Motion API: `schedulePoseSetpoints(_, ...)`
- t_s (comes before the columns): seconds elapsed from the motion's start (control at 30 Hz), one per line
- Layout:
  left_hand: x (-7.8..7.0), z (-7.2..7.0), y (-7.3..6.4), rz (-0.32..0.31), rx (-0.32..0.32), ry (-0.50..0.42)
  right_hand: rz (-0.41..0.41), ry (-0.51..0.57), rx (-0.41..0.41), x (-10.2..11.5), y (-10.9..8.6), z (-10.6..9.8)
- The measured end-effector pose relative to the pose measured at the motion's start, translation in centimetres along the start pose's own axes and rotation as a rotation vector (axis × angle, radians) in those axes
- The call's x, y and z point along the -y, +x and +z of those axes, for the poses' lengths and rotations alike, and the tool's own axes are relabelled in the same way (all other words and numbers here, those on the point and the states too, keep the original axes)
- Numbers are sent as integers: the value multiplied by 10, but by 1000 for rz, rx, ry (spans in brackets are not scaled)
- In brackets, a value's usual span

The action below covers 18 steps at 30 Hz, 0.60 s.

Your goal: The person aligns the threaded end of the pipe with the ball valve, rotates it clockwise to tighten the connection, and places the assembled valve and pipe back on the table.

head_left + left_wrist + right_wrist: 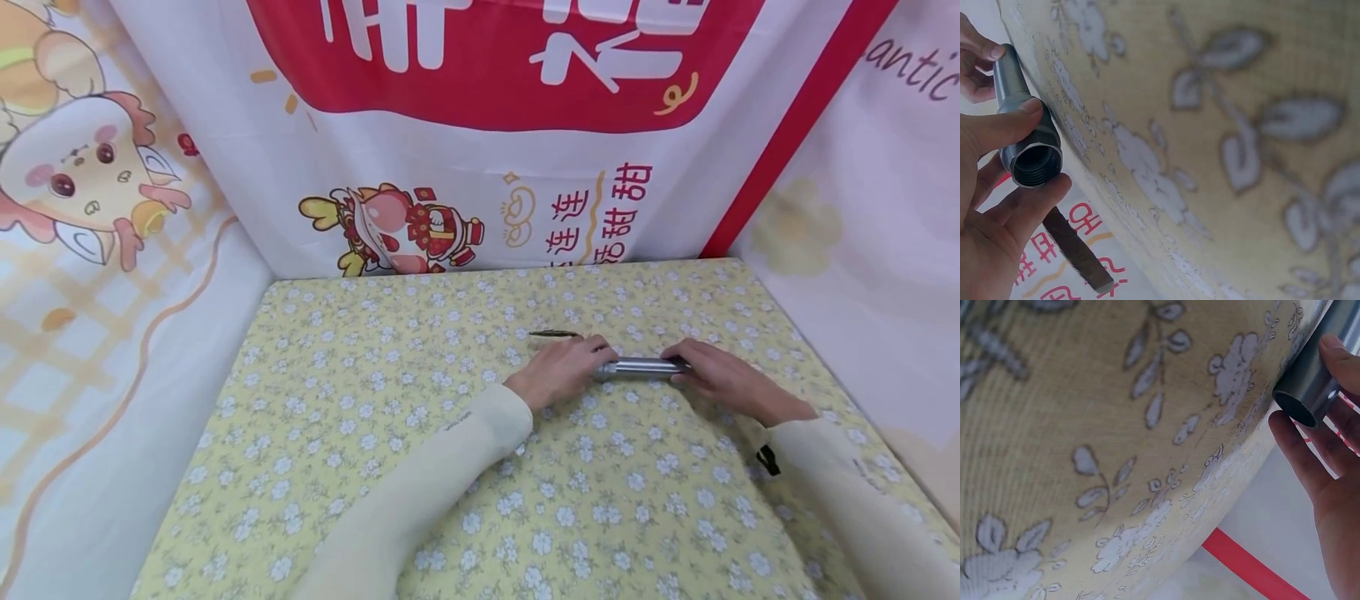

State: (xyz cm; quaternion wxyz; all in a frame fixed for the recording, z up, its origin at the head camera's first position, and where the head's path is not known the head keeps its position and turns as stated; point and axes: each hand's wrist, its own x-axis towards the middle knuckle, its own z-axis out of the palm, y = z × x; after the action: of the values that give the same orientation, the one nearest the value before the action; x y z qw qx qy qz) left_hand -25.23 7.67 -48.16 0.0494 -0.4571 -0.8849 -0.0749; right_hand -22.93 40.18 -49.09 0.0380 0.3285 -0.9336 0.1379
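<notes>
A grey metal tube [645, 367] lies level between both hands, close over the floral cloth. My left hand [564, 368] holds its wider left end; in the left wrist view the thumb lies on top and fingers are beneath. That wider end [1034, 140] is hollow, with threads inside. My right hand [723, 379] pinches the other end, thumb on one side and fingers on the other. In the right wrist view the open, smooth-rimmed end of the tube [1310, 403] shows. Just beyond the left hand is a dark flat strip [553, 333].
The table [360, 467] is covered in yellow cloth with white flowers. A printed white and red curtain [465, 150] stands at its back edge. More printed cloth walls, left [97, 350] and right [862, 275], line the sides.
</notes>
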Motion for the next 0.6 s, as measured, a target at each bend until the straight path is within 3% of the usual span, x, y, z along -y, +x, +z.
schedulePoseSetpoints(0.3,0,1,0,-11,13,-19,65,43,50,-3,-2,1)
schedulePoseSetpoints(0.6,3,-2,-2,-8,2,-51,63,50,38,-1,-2,1)
